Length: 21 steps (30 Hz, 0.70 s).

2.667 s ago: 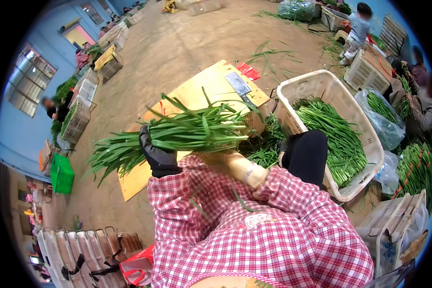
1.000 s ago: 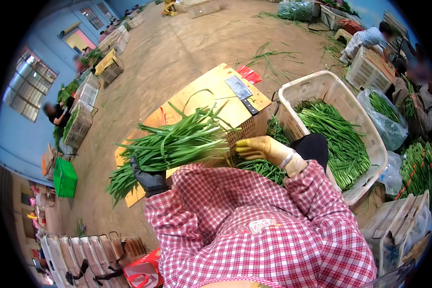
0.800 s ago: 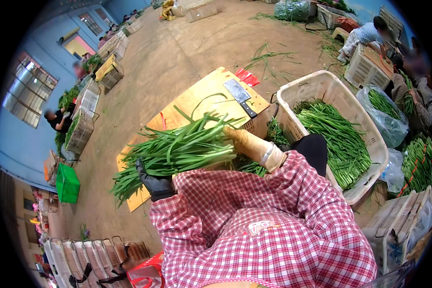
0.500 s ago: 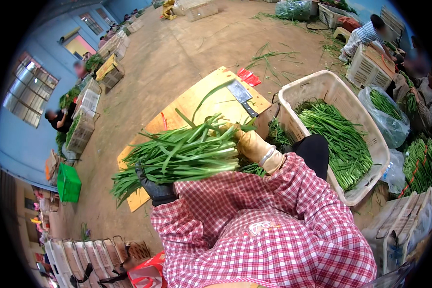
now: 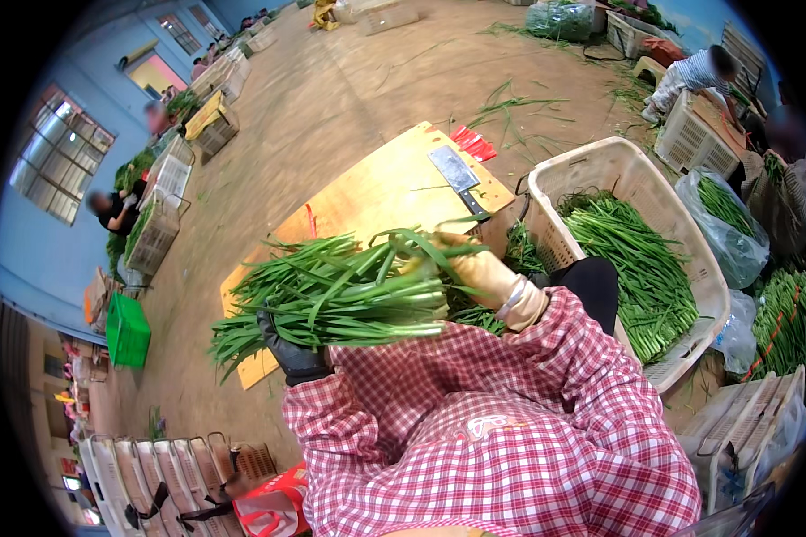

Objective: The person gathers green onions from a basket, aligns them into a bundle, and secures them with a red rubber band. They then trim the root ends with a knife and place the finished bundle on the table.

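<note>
My left hand (image 5: 288, 349), in a black glove, holds a thick bunch of long green leafy stalks (image 5: 340, 295) from beneath, its fingers partly hidden. My right hand (image 5: 475, 268), in a pale yellow glove, grips stalks at the upper right of the bunch; its fingertips are partly covered by leaves. The bunch lies across my checked lap at the near edge of a yellow wooden board (image 5: 367, 179). A cleaver with a black handle (image 5: 454, 179) lies on the board, with red strips (image 5: 475, 143) at its far corner.
A white crate (image 5: 539, 192) of cut greens is at my right, beside bagged greens (image 5: 721, 219) and banded bundles (image 5: 779, 327). Co-workers sit at crates on both sides (image 5: 116, 210); a person in stripes (image 5: 690, 72) bends over a crate. A green basket (image 5: 127, 331) and stacked crates (image 5: 152, 474) stand left.
The bunch is lower than 2.7 seconds ago. My right hand, open below the stalks 1.0 second ago, has moved up and closed on them. A long leaf has left the board's middle.
</note>
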{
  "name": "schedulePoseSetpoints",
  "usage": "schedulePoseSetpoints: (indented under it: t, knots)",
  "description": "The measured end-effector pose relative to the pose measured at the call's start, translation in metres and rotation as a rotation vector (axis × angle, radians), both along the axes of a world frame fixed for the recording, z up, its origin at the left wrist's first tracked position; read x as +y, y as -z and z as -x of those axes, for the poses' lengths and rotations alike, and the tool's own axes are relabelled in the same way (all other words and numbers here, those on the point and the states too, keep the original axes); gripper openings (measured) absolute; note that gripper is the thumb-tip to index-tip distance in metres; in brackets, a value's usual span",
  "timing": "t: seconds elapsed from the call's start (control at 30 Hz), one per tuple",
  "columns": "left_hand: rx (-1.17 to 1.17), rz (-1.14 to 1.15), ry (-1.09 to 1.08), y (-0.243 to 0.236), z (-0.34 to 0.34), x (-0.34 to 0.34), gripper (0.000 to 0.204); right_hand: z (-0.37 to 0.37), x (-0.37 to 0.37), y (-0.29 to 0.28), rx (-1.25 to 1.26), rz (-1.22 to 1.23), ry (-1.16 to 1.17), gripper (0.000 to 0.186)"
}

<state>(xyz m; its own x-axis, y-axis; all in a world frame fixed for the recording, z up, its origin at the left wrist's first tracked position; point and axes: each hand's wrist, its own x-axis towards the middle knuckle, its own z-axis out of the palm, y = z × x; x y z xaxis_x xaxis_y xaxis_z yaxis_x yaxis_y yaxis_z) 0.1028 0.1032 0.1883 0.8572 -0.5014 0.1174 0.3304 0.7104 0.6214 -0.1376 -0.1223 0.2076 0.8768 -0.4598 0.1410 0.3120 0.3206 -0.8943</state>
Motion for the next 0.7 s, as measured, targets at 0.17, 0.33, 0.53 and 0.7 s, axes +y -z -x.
schedulePoseSetpoints:
  t: [0.17, 0.33, 0.53, 0.7]
  knots:
    - [0.024, 0.056, 0.060, 0.010, -0.019, 0.021, 0.037, 0.046, -0.029, 0.002, -0.284, -0.314, 0.018, 0.032]
    - [0.076, 0.159, 0.117, 0.025, -0.035, 0.027, 0.039, 0.124, -0.060, 0.003, -0.434, -0.458, -0.036, 0.032]
    - [0.001, 0.100, 0.106, 0.018, -0.026, 0.015, 0.039, 0.107, -0.049, 0.042, 0.876, 1.358, 0.176, 0.060]
    - [0.012, 0.097, 0.109, -0.001, 0.005, 0.000, 0.034, 0.024, -0.017, -0.055, 0.030, 1.284, 0.387, 0.059]
